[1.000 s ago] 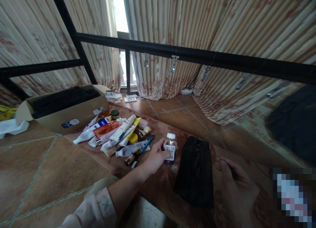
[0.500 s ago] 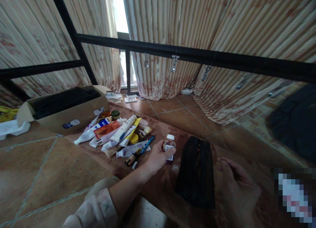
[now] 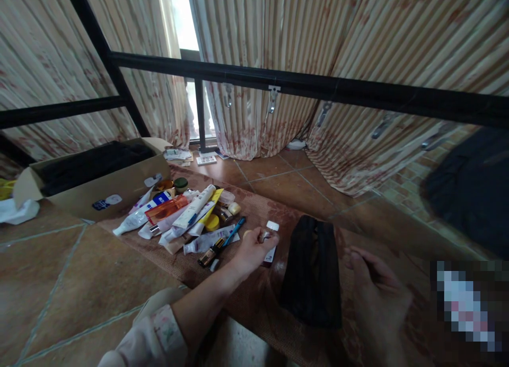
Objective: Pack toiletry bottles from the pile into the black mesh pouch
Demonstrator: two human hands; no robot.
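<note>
My left hand [image 3: 256, 246] is closed around a small bottle [image 3: 269, 254] with a white cap and a white label, low over the brown patterned cloth [image 3: 254, 298]. Fingers cover part of the bottle. Just right of it lies a black zippered pouch [image 3: 312, 271], its long zip facing up. Beyond the pouch's right side is my right hand [image 3: 377, 287], in shadow, thumb and fingers pressed together. Whatever it may hold cannot be made out. Left of the bottle spreads a pile of tubes and jars, with a blue pen-like stick [image 3: 234, 230] and a dark gold-banded tube [image 3: 211, 252] nearest my left hand.
An open cardboard box [image 3: 99, 189] with black fabric inside stands at the back left. A black metal bar [image 3: 294, 83] with hanging clips crosses in front of striped curtains [image 3: 238, 33]. Papers [image 3: 206, 158] lie on the tiled floor. A dark rounded shape [image 3: 473, 197] is at right.
The bottle in my left hand has tipped, its cap dropping slightly and the label now more covered. My right hand keeps its pinch. The whole view has shifted a little.
</note>
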